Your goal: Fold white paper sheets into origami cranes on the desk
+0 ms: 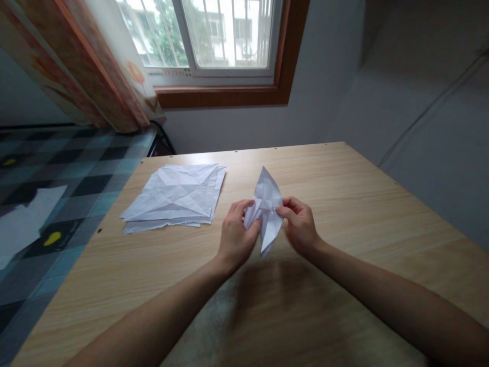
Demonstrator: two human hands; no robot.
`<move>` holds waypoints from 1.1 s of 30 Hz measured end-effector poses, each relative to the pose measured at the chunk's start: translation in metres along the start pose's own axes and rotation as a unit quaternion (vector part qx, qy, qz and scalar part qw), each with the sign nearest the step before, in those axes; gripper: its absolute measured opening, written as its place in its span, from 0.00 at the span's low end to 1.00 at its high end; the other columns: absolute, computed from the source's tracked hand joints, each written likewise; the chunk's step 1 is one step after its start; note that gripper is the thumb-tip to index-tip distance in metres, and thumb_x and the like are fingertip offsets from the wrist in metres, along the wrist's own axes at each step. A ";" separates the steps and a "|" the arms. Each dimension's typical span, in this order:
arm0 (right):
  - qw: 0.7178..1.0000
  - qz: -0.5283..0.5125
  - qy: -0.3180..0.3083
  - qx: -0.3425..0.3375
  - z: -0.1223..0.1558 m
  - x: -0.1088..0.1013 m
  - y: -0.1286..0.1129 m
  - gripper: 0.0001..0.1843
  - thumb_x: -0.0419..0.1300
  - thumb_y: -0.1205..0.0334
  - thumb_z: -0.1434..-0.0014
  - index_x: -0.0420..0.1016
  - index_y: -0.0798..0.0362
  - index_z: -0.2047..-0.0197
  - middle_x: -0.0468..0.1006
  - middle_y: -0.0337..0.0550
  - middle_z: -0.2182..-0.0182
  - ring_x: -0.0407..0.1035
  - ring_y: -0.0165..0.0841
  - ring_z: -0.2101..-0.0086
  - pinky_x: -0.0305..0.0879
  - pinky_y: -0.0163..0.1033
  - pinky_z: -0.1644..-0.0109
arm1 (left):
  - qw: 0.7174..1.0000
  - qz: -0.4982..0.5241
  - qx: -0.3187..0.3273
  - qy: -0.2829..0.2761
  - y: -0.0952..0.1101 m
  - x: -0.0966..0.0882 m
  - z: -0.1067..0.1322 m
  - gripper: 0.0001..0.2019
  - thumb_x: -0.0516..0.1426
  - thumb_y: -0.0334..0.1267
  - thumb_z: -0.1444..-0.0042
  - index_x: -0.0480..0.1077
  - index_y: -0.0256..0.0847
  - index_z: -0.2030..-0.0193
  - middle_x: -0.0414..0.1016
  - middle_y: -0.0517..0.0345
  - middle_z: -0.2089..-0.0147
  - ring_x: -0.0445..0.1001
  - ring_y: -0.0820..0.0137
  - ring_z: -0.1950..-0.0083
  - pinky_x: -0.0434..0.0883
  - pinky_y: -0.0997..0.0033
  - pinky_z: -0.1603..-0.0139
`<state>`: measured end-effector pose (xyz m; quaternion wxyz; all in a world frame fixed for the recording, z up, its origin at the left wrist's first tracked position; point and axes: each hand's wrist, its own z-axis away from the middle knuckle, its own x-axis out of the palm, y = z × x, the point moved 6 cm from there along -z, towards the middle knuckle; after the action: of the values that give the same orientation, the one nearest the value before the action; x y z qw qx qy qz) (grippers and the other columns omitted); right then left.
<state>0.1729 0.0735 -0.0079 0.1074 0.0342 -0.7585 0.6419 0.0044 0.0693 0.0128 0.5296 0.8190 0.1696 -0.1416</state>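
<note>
A folded white paper figure, pointed at top and bottom, is held just above the wooden table between both my hands. My left hand pinches its left flap with fingers closed. On the figure's right edge, my right hand keeps a thumb-and-fingertip pinch. A stack of creased white paper sheets lies flat on the table to the left of my left hand, apart from it.
A bed with a dark checked cover and a white sheet on it stands left of the table. Behind are a window with a wooden sill, an orange patterned curtain and grey walls close on the right.
</note>
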 end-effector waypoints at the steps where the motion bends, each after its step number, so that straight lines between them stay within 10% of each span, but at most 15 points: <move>1: 1.000 -0.008 0.003 0.002 -0.002 -0.001 0.001 0.07 0.65 0.57 0.48 0.73 0.50 0.71 0.71 0.35 0.76 0.63 0.31 0.73 0.62 0.38 0.66 | 1.000 0.010 -0.015 0.009 -0.001 -0.001 0.000 0.15 0.60 0.30 0.49 0.73 0.41 0.53 0.76 0.52 0.53 0.75 0.66 0.60 0.72 0.67 0.61; 5: 0.999 -0.033 0.025 0.010 -0.012 -0.009 0.000 0.06 0.65 0.59 0.50 0.72 0.50 0.72 0.72 0.35 0.75 0.65 0.32 0.72 0.64 0.38 0.63 | 0.995 0.055 -0.075 0.030 -0.007 -0.004 -0.001 0.03 0.59 0.35 0.46 0.74 0.39 0.67 0.78 0.52 0.56 0.73 0.71 0.69 0.69 0.71 0.69; 15: 0.997 0.005 0.048 0.060 -0.038 -0.028 -0.024 0.10 0.66 0.58 0.56 0.68 0.50 0.75 0.69 0.33 0.81 0.61 0.29 0.80 0.58 0.35 0.75 | 0.973 0.123 -0.150 0.125 -0.018 -0.018 -0.004 0.09 0.60 0.43 0.45 0.70 0.39 0.67 0.73 0.61 0.75 0.71 0.71 0.75 0.64 0.74 0.74; 23: 0.950 0.300 0.014 -0.088 -0.068 -0.066 -0.085 0.11 0.66 0.54 0.53 0.72 0.53 0.73 0.71 0.37 0.80 0.60 0.28 0.78 0.53 0.34 0.75 | 0.971 0.151 -0.132 0.128 -0.017 -0.018 -0.006 0.08 0.62 0.40 0.47 0.68 0.39 0.68 0.66 0.68 0.81 0.64 0.76 0.79 0.60 0.77 0.76; 33: 0.892 0.397 -0.209 0.045 -0.071 -0.074 -0.064 0.12 0.62 0.54 0.48 0.68 0.52 0.66 0.68 0.32 0.81 0.57 0.26 0.80 0.48 0.32 0.77 | 0.958 0.179 -0.142 0.171 -0.025 -0.027 -0.015 0.13 0.62 0.45 0.49 0.66 0.40 0.63 0.65 0.68 0.75 0.63 0.77 0.81 0.60 0.81 0.85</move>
<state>0.2656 0.1254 0.0496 -0.3195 -0.1318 -0.6843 0.6421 -0.0301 0.0891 0.0096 0.6201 0.7642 0.1273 0.1234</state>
